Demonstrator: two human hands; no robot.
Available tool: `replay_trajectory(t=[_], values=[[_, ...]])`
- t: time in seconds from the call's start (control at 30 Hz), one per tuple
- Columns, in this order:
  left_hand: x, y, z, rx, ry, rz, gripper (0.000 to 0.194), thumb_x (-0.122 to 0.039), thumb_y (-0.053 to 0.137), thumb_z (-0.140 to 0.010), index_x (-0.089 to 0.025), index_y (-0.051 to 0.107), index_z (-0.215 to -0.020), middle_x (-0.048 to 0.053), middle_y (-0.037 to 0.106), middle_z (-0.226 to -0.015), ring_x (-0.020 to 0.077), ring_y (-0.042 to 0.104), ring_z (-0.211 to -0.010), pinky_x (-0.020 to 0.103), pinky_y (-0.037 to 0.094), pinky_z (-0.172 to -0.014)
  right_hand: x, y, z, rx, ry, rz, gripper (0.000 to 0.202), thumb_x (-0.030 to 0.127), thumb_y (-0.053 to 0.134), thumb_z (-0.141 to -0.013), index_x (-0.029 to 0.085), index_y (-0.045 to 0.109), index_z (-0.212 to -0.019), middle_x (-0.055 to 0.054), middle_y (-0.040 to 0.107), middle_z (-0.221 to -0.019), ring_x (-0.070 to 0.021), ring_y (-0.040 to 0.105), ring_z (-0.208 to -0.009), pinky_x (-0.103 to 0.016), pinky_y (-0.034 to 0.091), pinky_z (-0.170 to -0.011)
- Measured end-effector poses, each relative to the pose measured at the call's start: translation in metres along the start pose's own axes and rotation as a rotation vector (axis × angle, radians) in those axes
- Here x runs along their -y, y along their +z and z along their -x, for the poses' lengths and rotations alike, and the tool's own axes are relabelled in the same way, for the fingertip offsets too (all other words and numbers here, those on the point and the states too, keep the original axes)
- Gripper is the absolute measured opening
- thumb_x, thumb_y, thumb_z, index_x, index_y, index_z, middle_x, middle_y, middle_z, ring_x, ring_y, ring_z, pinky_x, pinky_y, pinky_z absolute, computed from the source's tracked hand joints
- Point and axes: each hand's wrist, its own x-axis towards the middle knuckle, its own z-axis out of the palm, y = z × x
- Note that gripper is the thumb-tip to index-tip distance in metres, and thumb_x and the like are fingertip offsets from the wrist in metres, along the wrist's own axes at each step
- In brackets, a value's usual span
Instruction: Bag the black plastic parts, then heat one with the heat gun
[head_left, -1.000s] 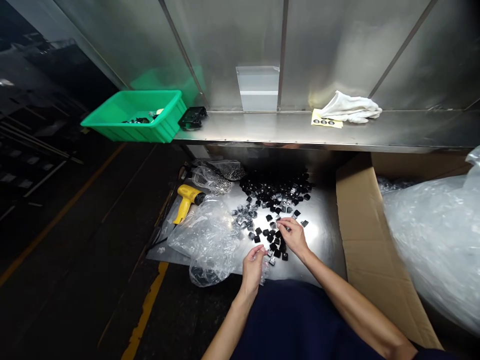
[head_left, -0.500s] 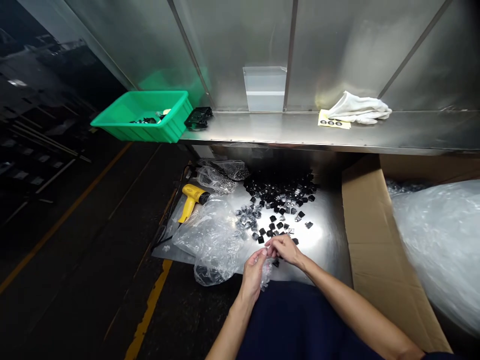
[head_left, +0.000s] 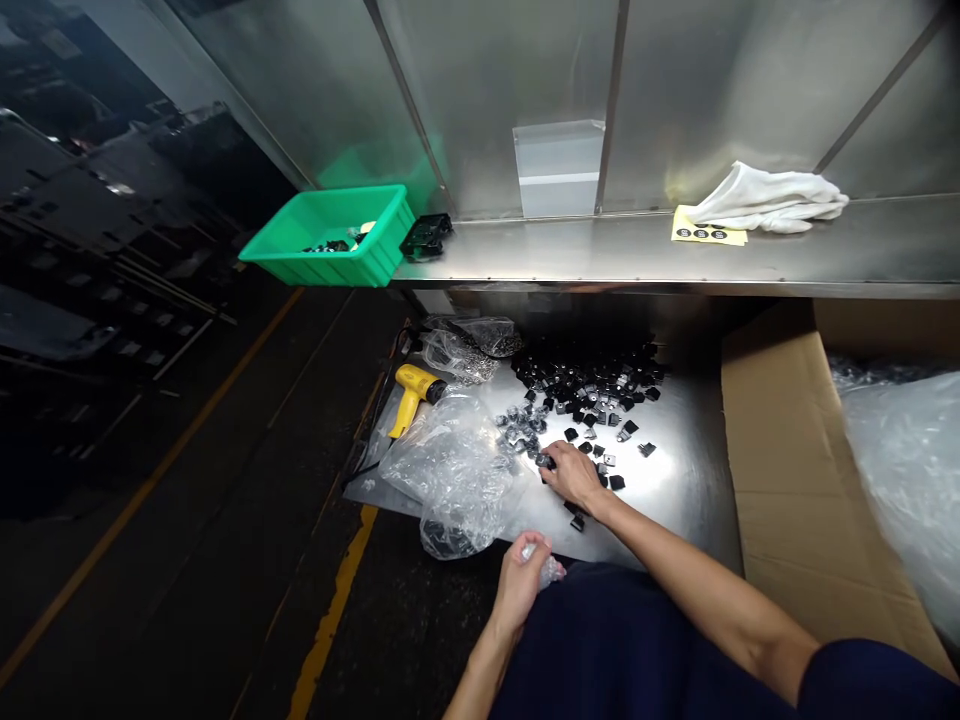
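Note:
Small black parts [head_left: 592, 380] lie heaped on a shiny metal table [head_left: 686, 500], thickest at the back under the shelf. My right hand [head_left: 574, 473] pinches a small black part [head_left: 546, 461] at the front left of the loose ones. Lower down, at the table's front edge, my left hand [head_left: 522, 575] is closed around a crumpled clear plastic bag [head_left: 551, 572]. Small clear-looking pieces [head_left: 521, 425] sit between the black parts and a large clear plastic bag [head_left: 454, 470].
A yellow heat gun [head_left: 410, 398] and a bag of small metal pieces [head_left: 469, 355] lie at the left. The shelf [head_left: 585, 255] above bears a green bin [head_left: 330, 235] and white gloves [head_left: 780, 198]. An open carton [head_left: 780, 460] stands at the right.
My hands have moved apart. The right one went forward onto the black parts and took hold of one; the left one moved down with the small bag. The view has shifted.

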Motion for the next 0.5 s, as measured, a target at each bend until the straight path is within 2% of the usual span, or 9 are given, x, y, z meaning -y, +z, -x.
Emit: replay_trajectory(t=[0.1, 0.2, 0.33, 0.5], values=[[-0.01, 0.009, -0.014, -0.006, 0.018, 0.088, 0.061, -0.049, 0.074, -0.075, -0.013, 0.056, -0.122, 0.007, 0.07, -0.079, 0.0159, 0.063, -0.058, 0.027, 0.049, -0.053, -0.01, -0.026, 0.024, 0.028, -0.053, -0.162, 0.036, 0.032, 0.063, -0.085, 0.023, 0.065, -0.12, -0.006, 0.068, -0.103, -0.0179, 0.064, -0.081, -0.028, 0.048, -0.077], [-0.029, 0.024, -0.026, 0.017, 0.015, 0.202, 0.065, -0.045, 0.075, -0.077, -0.014, 0.053, -0.129, 0.013, 0.069, -0.102, 0.0146, 0.064, -0.066, 0.025, 0.051, -0.053, -0.013, -0.046, 0.049, 0.062, -0.146, -0.296, 0.035, 0.035, 0.069, -0.082, 0.025, 0.069, -0.115, -0.003, 0.068, -0.095, -0.0163, 0.063, -0.076, -0.027, 0.048, -0.074], [-0.049, 0.039, -0.032, 0.1, -0.03, 0.328, 0.054, -0.033, 0.076, -0.079, -0.011, 0.056, -0.124, 0.011, 0.069, -0.09, 0.0149, 0.064, -0.068, 0.024, 0.053, -0.056, -0.012, -0.055, 0.068, 0.027, -0.178, -0.435, 0.036, 0.039, 0.068, -0.084, 0.026, 0.069, -0.118, -0.004, 0.068, -0.097, -0.0172, 0.064, -0.08, -0.029, 0.05, -0.076], [-0.052, 0.042, -0.029, 0.09, -0.079, 0.411, 0.043, -0.026, 0.072, -0.083, -0.01, 0.056, -0.119, 0.01, 0.067, -0.087, 0.0164, 0.065, -0.071, 0.025, 0.053, -0.056, -0.013, -0.046, 0.071, -0.078, -0.112, -0.671, 0.026, 0.038, 0.066, -0.087, 0.026, 0.074, -0.108, -0.005, 0.072, -0.098, -0.0191, 0.067, -0.087, -0.03, 0.052, -0.078]])
